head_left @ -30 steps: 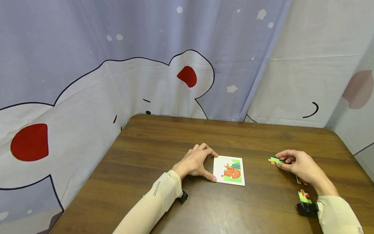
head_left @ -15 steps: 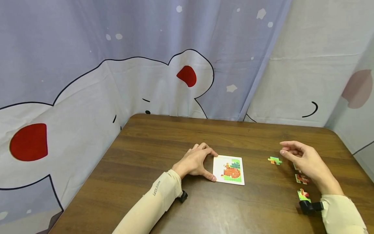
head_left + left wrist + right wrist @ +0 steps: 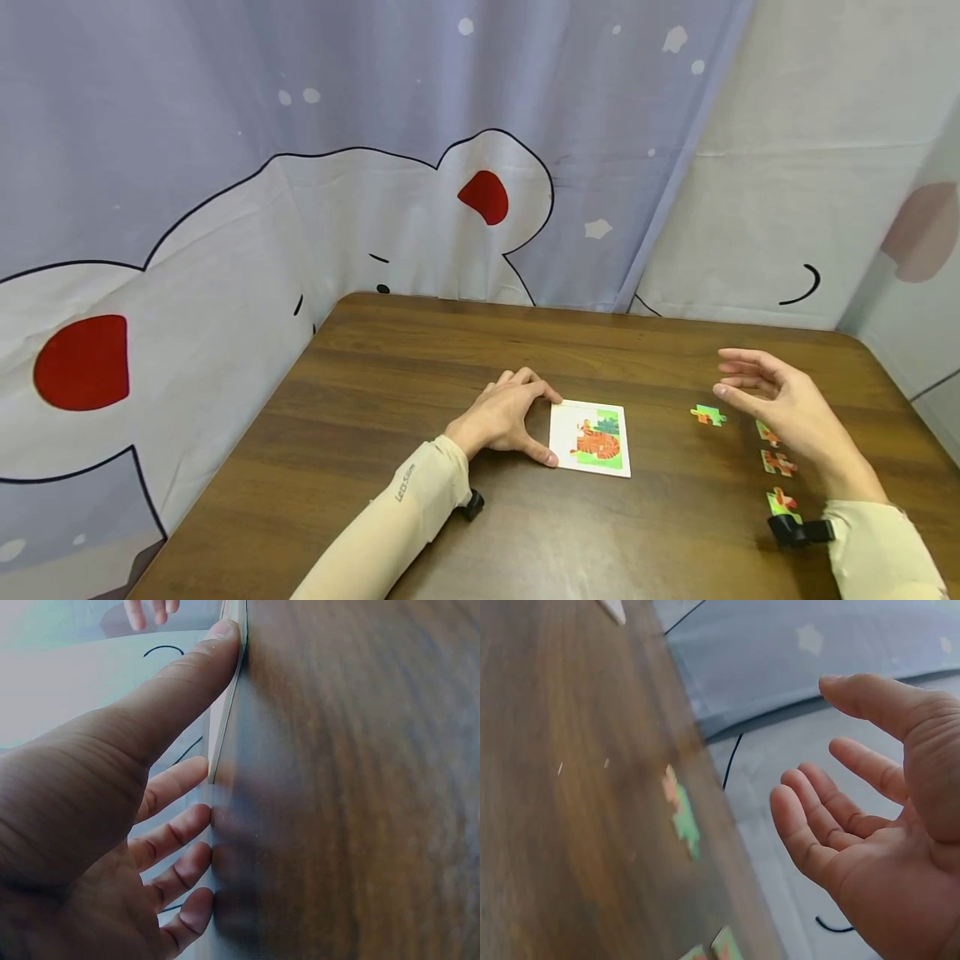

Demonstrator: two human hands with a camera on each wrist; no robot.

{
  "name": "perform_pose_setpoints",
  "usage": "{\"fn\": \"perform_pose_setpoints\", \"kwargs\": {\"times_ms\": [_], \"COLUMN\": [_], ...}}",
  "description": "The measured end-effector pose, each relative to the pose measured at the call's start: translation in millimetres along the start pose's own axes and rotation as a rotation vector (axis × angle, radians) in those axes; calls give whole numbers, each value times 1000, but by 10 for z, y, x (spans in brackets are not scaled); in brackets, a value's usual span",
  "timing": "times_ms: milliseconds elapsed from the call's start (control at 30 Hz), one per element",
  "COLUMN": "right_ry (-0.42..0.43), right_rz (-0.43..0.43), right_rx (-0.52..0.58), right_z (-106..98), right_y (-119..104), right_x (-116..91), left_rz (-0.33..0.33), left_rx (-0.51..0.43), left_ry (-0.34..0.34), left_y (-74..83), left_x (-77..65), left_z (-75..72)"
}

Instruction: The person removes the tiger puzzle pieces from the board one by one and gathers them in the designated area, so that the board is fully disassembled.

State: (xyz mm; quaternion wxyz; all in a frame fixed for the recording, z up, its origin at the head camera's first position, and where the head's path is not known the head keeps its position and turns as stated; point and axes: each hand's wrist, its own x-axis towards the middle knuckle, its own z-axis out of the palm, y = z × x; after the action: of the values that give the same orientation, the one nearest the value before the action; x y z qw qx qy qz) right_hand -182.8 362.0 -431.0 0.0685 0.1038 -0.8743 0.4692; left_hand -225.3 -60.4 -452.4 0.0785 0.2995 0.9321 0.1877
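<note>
Midway between the left and right edges of the table (image 3: 555, 542), in the head view, steadies the board (image 3: 590, 438) with the left hand (image 3: 506, 421), gripping its left corners between thumb and forefinger. Holds the right hand (image 3: 787, 412) raised, fingers relaxed and parted, empty, beside the green piece (image 3: 708, 416) and close to three other pieces (image 3: 778, 462) near the table's right edge; could knock these askew by dropping the wrist camera (image 3: 798, 531) carelessly. In the left wrist view, sets the thumb against the board's edge; with slack grip, could let it slide. In the right wrist view, touches nothing.
</note>
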Motion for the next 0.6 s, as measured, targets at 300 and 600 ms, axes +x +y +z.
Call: {"fn": "perform_pose_setpoints", "kwargs": {"times_ms": [300,600], "right_ry": [-16,-44], "right_rz": [-51,-101], "right_rx": [18,96], "right_z": [79,284], "right_y": [-342,-661], "right_x": [87,153], "left_rz": [-2,0], "left_rx": [2,5], "left_ry": [2,0], "left_y": [7,25], "left_x": [6,-8], "left_z": [-2,-20]}}
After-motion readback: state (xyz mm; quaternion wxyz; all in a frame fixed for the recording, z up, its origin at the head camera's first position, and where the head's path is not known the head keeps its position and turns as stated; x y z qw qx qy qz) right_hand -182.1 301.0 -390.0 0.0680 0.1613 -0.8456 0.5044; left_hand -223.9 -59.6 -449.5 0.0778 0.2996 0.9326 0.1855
